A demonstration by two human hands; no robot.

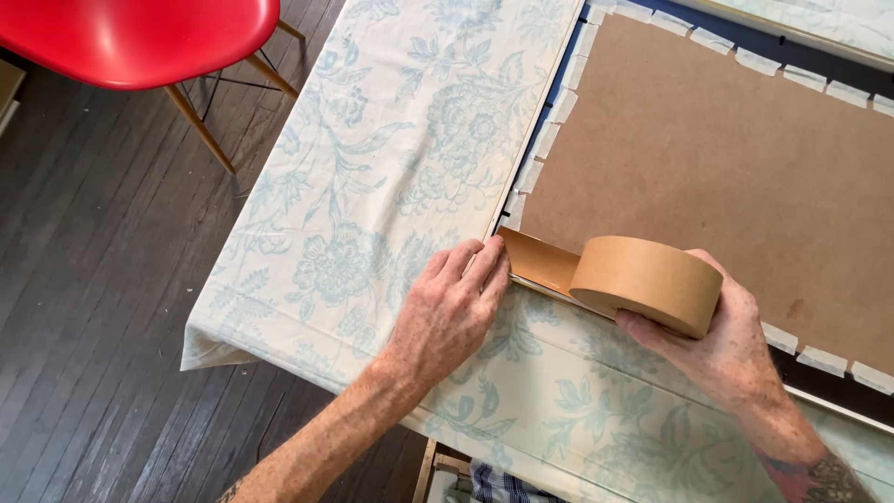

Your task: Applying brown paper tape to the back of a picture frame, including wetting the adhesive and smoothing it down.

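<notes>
Dark plank floor (102,279), floral tablecloth (372,186) (red chair (140,33))

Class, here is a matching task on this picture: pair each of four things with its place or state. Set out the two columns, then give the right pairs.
Things:
1. roll of brown tape
2. left hand
3. red chair
4. brown backing board

Places or states:
A. stands on the dark wooden floor, upper left
B. presses the tape's loose end at the frame's corner
C. held in the right hand
D. lies on the table, edged with pale tape pieces

Pairs: 1-C, 2-B, 3-A, 4-D
</notes>
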